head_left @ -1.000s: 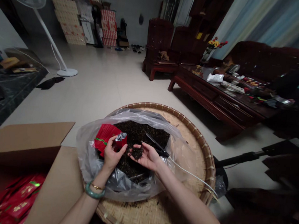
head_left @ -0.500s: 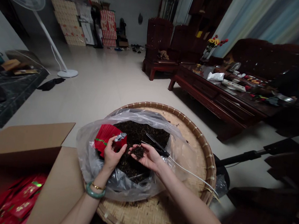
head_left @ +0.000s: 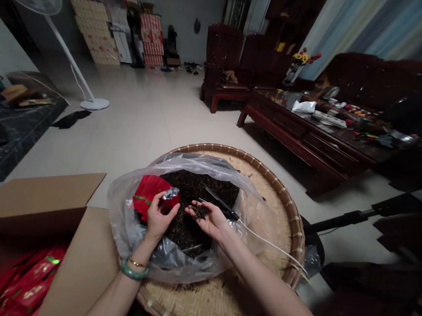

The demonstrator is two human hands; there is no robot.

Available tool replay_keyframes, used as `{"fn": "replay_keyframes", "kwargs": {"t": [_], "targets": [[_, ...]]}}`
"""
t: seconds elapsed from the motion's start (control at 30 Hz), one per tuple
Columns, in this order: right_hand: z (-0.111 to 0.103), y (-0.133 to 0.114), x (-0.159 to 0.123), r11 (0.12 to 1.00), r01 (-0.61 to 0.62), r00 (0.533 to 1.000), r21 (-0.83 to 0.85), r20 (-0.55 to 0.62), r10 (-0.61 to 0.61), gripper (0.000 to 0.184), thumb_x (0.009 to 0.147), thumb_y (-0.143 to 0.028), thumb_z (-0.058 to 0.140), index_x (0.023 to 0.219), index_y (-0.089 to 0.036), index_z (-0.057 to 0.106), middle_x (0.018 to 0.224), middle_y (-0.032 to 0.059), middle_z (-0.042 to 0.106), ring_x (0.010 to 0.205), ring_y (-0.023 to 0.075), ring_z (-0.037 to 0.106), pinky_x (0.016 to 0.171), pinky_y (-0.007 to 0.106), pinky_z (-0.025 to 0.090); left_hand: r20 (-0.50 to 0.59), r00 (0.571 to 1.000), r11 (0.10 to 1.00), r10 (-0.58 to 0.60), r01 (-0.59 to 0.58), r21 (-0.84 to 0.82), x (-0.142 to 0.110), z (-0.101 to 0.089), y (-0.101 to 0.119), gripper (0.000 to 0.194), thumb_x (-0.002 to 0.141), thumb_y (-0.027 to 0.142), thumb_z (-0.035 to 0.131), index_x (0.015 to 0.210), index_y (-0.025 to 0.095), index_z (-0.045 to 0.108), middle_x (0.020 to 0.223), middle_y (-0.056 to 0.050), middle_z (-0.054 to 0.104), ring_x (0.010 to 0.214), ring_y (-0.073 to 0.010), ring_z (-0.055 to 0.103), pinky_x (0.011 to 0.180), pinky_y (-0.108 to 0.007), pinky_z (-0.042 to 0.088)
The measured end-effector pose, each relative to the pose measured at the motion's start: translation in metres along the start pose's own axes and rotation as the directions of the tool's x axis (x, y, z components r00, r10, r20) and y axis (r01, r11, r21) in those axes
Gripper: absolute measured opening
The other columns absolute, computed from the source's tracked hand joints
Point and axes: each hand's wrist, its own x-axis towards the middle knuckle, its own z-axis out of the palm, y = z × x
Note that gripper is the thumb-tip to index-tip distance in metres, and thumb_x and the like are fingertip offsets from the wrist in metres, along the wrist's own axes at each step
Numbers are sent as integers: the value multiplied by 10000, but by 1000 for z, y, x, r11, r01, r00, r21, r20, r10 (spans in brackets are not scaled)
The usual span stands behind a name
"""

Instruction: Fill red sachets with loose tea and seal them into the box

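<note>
My left hand (head_left: 160, 217) grips a small red packet (head_left: 170, 204) whose silver-lined mouth faces up. Loose dark tea leaves (head_left: 200, 210) lie in the cupped, upturned palm of my right hand (head_left: 209, 220), just right of the packet and apart from it. Beneath both hands, a clear plastic bag (head_left: 119, 209) stands wide open, filled with more dark leaves. A fan of flat red packets (head_left: 148, 192) rests on the leaves at the bag's left. Behind my right hand lies a black tong-like tool (head_left: 224, 205) with a white cord.
The bag sits on a round woven bamboo tray (head_left: 283, 217). To the left, an open cardboard box (head_left: 89, 260) contains several red packets (head_left: 29, 285). A dark wooden coffee table (head_left: 290, 123), a white fan (head_left: 94, 103) and a black pole (head_left: 337, 224) stand around.
My right hand has shifted slightly to the right and its fingers have curled a little more around the leaves. The left hand with its packet has barely moved.
</note>
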Motion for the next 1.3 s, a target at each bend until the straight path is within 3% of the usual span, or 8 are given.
{"fn": "replay_keyframes", "kwargs": {"t": [0.13, 0.27, 0.4, 0.6, 0.83, 0.97, 1.03, 1.3], "targets": [[6, -9, -7, 999, 31, 999, 39, -11, -30, 247, 904, -186, 370, 920, -60, 582, 792, 120, 674, 846, 201, 682, 699, 284, 585, 71, 997, 997, 41, -45, 55, 0, -2, -3, 508, 657, 339, 723, 1083, 160, 512, 1007, -77, 609, 876, -187, 627, 779, -324, 533], [12, -24, -17, 994, 99, 995, -56, 15, -98, 225, 899, -167, 382, 902, -78, 589, 782, 110, 679, 742, 169, 686, 614, 231, 576, 154, 981, 981, 119, -140, 134, -1, -3, -2, 498, 663, 314, 725, 1093, 168, 520, 1023, -82, 606, 895, -202, 616, 769, -331, 525], [24, -32, -28, 961, 267, 963, -70, 51, -263, 210, 895, -191, 410, 850, -114, 600, 810, 89, 678, 763, 159, 675, 697, 264, 577, 275, 943, 950, 188, -245, 192, -3, -2, 6, 458, 678, 309, 712, 1085, 191, 540, 1060, -86, 597, 936, -217, 596, 776, -346, 515], [47, -9, -40, 859, 498, 866, -119, 111, -487, 288, 888, -368, 444, 866, -148, 630, 857, 80, 661, 906, 202, 643, 872, 379, 518, 407, 886, 934, 223, -314, 172, -10, 2, 18, 423, 672, 289, 713, 1052, 202, 548, 1030, -84, 604, 960, -235, 578, 797, -383, 500], [51, 15, -39, 725, 655, 755, -211, 158, -636, 333, 855, -475, 451, 905, -204, 636, 943, 46, 641, 991, 194, 589, 974, 378, 418, 427, 882, 931, 202, -308, 195, -16, 7, 19, 435, 654, 257, 711, 1051, 201, 539, 1017, -76, 602, 943, -234, 577, 801, -390, 492], [43, 20, -33, 520, 778, 615, -352, 255, -746, 336, 859, -466, 445, 931, -206, 647, 1015, 48, 634, 1036, 192, 547, 1011, 362, 359, 407, 895, 936, 182, -284, 206, -17, 8, 18, 446, 636, 245, 714, 1046, 204, 544, 999, -69, 604, 910, -228, 583, 749, -365, 502], [38, 20, -30, 431, 796, 570, -425, 287, -770, 347, 874, -457, 426, 953, -204, 649, 1038, 52, 630, 1050, 190, 535, 1010, 350, 348, 399, 901, 941, 169, -269, 208, -18, 9, 18, 447, 630, 247, 714, 1043, 206, 548, 992, -67, 604, 878, -221, 585, 708, -349, 504], [25, 21, -23, 458, 726, 666, -514, 355, -656, 461, 883, -556, 377, 1065, -225, 641, 1143, 39, 621, 1132, 191, 511, 1049, 349, 317, 378, 912, 944, 158, -252, 214, -17, 9, 15, 473, 621, 278, 730, 1050, 205, 545, 976, -63, 603, 831, -209, 588, 649, -321, 502]]}}
